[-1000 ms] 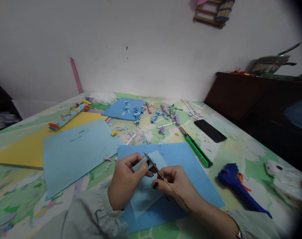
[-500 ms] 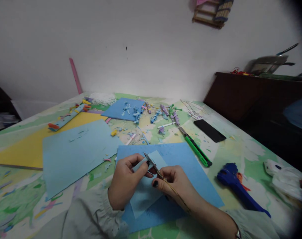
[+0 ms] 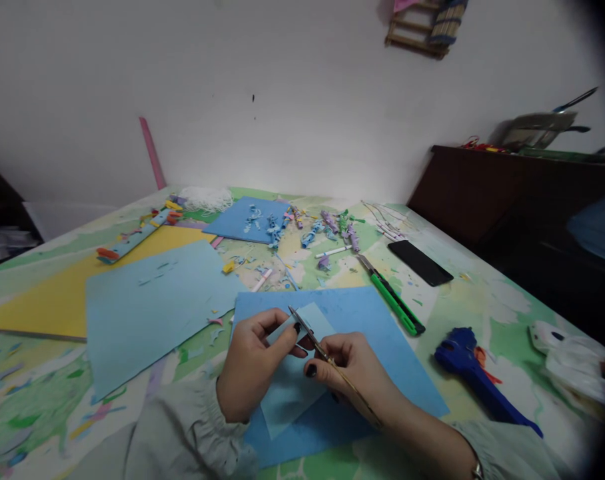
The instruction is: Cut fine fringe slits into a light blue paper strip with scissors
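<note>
My left hand (image 3: 260, 363) pinches a light blue piece of paper or thin foam (image 3: 287, 403), thumb on top. The sheet sits over a larger, darker blue sheet (image 3: 397, 373). My right hand (image 3: 357, 373) is closed around slim scissors (image 3: 307, 327) with gold-coloured handles, seen nearly edge-on. Their pointed tips reach past my left thumb, over the light blue piece. Whether the blades grip its edge, I cannot tell.
Right of the sheets lie a green utility knife (image 3: 397, 300), a black phone (image 3: 420, 262) and a blue glue gun (image 3: 477, 380). To the left are a pale blue sheet (image 3: 152, 313) and a yellow board (image 3: 37, 300). Curled coloured scraps (image 3: 312, 235) lie toward the wall.
</note>
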`<control>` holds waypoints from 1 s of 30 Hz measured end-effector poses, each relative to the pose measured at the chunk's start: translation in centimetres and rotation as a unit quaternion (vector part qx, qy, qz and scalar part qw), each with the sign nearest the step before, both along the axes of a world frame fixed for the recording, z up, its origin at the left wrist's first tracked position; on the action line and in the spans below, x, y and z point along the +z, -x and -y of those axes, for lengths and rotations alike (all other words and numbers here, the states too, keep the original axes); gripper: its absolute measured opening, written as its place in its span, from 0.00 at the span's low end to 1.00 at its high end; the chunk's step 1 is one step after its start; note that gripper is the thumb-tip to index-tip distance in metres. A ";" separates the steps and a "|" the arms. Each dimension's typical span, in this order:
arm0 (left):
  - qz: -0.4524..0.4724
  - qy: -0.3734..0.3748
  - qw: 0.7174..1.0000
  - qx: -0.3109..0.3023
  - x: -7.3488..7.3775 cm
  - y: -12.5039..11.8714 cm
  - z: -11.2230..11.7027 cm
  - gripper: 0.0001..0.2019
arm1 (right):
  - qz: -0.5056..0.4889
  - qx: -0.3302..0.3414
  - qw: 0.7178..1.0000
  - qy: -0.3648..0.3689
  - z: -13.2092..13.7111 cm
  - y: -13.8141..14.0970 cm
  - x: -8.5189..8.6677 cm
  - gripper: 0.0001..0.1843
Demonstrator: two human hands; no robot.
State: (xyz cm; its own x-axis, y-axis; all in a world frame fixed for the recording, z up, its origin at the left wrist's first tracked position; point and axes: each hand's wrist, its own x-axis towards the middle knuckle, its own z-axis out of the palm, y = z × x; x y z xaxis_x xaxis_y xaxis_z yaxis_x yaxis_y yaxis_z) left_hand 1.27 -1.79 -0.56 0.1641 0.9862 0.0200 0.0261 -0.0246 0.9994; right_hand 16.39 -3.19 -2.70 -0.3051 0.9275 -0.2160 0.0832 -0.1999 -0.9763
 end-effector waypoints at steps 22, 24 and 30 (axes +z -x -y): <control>0.031 0.016 0.999 -0.012 0.2 0.0 0.0 0.07 | -0.004 0.016 1.000 -0.011 0.0 -0.1 0.0 0.28; 0.034 0.016 0.999 -0.012 0.1 0.0 0.0 0.07 | -0.007 0.023 1.000 -0.015 0.0 -0.1 0.0 0.28; 0.033 0.013 0.999 -0.016 0.2 0.0 0.0 0.07 | -0.011 0.021 1.000 -0.016 0.0 -0.1 0.0 0.28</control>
